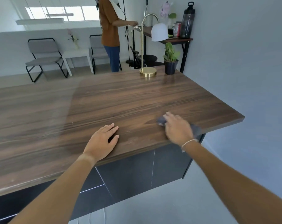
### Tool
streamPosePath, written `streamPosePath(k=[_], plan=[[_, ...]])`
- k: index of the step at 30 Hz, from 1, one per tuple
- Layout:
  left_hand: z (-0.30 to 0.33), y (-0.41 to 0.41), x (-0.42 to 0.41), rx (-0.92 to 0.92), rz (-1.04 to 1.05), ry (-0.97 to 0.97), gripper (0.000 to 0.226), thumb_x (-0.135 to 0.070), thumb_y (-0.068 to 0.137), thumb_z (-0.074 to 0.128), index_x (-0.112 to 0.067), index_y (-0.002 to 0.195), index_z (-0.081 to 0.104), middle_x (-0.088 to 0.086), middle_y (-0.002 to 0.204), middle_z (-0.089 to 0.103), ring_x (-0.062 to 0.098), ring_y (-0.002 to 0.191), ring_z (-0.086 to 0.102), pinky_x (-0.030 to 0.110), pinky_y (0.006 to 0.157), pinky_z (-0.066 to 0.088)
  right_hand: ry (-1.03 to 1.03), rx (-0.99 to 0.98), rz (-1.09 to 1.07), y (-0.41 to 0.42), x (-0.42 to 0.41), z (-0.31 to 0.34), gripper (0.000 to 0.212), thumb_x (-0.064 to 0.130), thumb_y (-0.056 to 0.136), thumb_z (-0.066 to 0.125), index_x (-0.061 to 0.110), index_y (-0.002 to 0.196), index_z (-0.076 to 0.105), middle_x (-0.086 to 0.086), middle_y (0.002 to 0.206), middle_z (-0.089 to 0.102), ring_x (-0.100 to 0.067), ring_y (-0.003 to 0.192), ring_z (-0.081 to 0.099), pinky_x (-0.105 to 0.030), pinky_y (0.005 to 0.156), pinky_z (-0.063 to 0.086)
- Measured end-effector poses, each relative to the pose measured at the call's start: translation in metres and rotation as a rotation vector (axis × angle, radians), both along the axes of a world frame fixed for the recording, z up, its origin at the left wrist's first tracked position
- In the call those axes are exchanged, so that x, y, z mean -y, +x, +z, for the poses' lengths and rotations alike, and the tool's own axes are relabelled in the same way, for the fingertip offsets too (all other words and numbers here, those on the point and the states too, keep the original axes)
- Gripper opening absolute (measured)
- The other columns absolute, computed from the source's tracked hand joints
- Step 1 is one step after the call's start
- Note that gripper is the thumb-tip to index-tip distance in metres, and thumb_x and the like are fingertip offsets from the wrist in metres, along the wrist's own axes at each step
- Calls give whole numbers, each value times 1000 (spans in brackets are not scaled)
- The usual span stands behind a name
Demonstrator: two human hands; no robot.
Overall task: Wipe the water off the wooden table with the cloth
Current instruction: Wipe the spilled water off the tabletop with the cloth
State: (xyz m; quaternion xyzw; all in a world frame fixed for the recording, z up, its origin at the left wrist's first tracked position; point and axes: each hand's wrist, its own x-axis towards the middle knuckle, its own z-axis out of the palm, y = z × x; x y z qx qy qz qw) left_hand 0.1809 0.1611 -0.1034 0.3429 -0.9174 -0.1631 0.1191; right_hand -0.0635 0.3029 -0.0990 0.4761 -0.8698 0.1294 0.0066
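Background clutter
Brass lamp [148, 73] beside a potted plant [171, 59]; behind, a person [108, 29], two chairs [45, 57], a bottle [188, 20] on a desk [177, 40].

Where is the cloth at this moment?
In the head view, the grey cloth lies on the wooden table near its front right corner, pressed under the right hand. The left hand rests flat on the table beside it.

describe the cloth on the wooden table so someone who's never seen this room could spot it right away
Start at the big dark wooden table and follow its near edge toward the right-hand corner. There the right hand lies flat on a small grey cloth, which shows past the fingertips and by the wrist. It is the only soft thing on the table; the left hand rests bare.
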Motion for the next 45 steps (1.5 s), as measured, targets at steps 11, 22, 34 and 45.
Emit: streamPosePath(k=[11, 22, 34, 45], plan=[[5, 11, 10, 30, 5, 2, 44, -26, 94, 38, -17, 137, 39, 1, 151, 32, 18, 142, 23, 28, 116, 13, 69, 48, 229, 46, 16, -5, 46, 28, 99, 28, 23, 145, 28, 5, 157, 23, -25, 142, 26, -37, 116, 22], [5, -70, 22, 68, 18, -25, 47, -30, 94, 37, -18, 139, 36, 1, 153, 28, 19, 143, 19, 31, 117, 11, 113, 60, -184, -165, -37, 3, 47, 33, 99, 22, 25, 145, 26, 4, 157, 22, -28, 142, 24, -44, 116, 22], [9, -179, 35, 57, 178, 7, 47, -30, 94, 38, -19, 140, 35, 1, 153, 28, 20, 143, 19, 32, 116, 12, 102, 81, -115, -248, -6, -1, 49, 36, 99, 21, 26, 147, 23, 2, 158, 18, -27, 144, 18, -44, 118, 19], [47, -227, 88, -35, 228, 16, 47, -30, 93, 40, -18, 139, 37, 1, 152, 30, 18, 142, 21, 30, 114, 16, -195, 320, -55, -287, 79, 58, 50, 38, 97, 32, 14, 140, 39, -5, 149, 39, -26, 135, 37, -45, 111, 30]])
